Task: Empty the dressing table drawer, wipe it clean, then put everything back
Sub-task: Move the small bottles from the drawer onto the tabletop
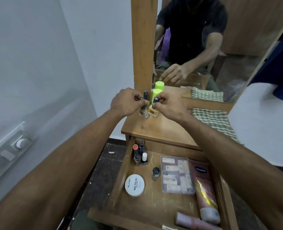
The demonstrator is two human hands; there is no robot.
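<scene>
The wooden drawer [125,165] stands pulled open below the dressing table top [164,130]. On the top's back left corner, my left hand [126,102] grips the dark cap of a clear nail polish bottle [143,113]. My right hand [169,106] grips the cap of a yellow nail polish bottle [152,112]. Both bottles rest on the wood, side by side. In the drawer lie a white nail polish remover tub [134,185], a small dark-capped bottle [155,173], a clear box of small items [177,175], a pink Vaseline tube [204,191], and several little bottles [140,155] in the back left corner.
A lime green capped bottle [156,95] and a dark upright item [145,95] stand behind my hands against the mirror frame [143,47]. A checked cloth [215,122] lies on the top at right. Another pinkish tube [192,220] lies at the drawer's front. A wall switch panel [9,151] is at left.
</scene>
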